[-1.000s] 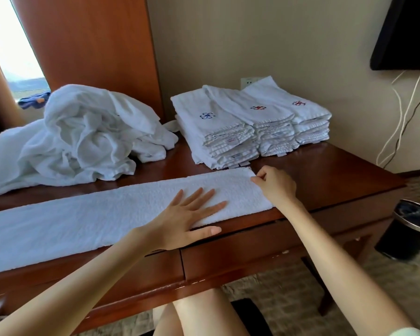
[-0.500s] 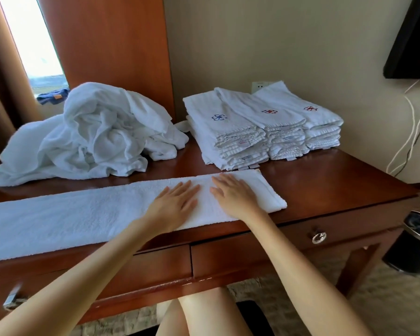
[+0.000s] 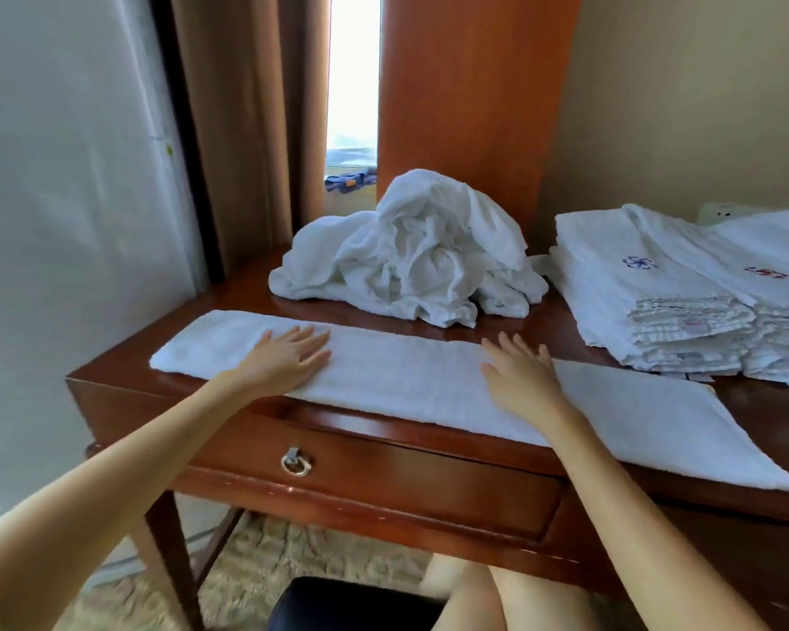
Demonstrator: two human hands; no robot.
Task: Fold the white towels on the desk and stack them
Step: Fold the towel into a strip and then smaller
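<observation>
A long white towel (image 3: 411, 380), folded into a narrow strip, lies along the front edge of the wooden desk (image 3: 748, 403). My left hand (image 3: 288, 357) presses flat on the strip near its left end, fingers straight. My right hand (image 3: 520, 375) lies flat on the strip's middle, fingers spread. Behind the strip sits a crumpled heap of white towels (image 3: 411, 261). At the back right stand stacks of folded white towels (image 3: 684, 293) with small embroidered marks.
A drawer with a ring pull (image 3: 296, 462) runs under the desk's front edge. Brown curtains (image 3: 247, 129) and a tall wooden panel (image 3: 465, 93) rise behind the desk. A dark stool (image 3: 351, 603) stands below, by my knees.
Both hands slid leftward along the strip and spread apart; the left hand now lies near the strip's left end. The view swung left.
</observation>
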